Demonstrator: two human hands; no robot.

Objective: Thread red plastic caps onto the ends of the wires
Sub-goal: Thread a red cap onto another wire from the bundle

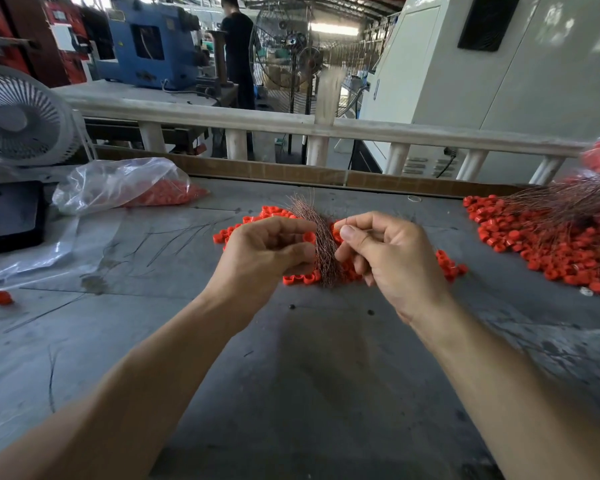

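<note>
Gripping the wire bundle [324, 244], our left hand [267, 252] holds firm; our right hand [378, 251] pinches one strand, which we judge may slip and tangle.

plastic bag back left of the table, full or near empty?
Near empty. The plastic bag lies slumped and crumpled on the table, with red caps filling only its low right end.
</note>
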